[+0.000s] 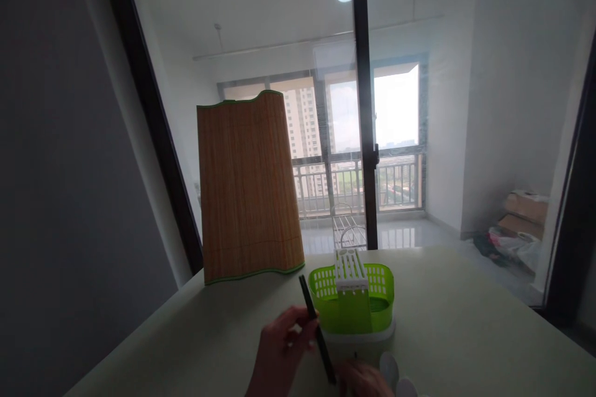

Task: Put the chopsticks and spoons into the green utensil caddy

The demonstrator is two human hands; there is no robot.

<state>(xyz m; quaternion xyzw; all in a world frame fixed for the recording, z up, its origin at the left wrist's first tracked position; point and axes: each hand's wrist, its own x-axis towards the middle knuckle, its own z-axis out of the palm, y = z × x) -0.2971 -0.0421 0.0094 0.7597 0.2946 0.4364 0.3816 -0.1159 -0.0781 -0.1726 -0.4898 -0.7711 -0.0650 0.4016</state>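
Dark chopsticks (pixel 316 330) slant across the front of the table, their upper ends pointing up and left. My left hand (pixel 285 347) pinches them near the middle. Close to their lower end is my right hand (pixel 363 378), partly cut off by the bottom edge; what its fingers hold, if anything, is unclear. Just behind both hands stands a green basket (pixel 382 316) with a white slatted rack (pixel 350 268) on top. White spoons (pixel 389 369) lie beside my right hand.
A bamboo mat (pixel 246 192) stands upright on the white table (pixel 447 310) at the back left. Behind the table are a wire rack (pixel 348 232), a dark door frame (pixel 365 105) and, far right, boxes and bags (pixel 519 229).
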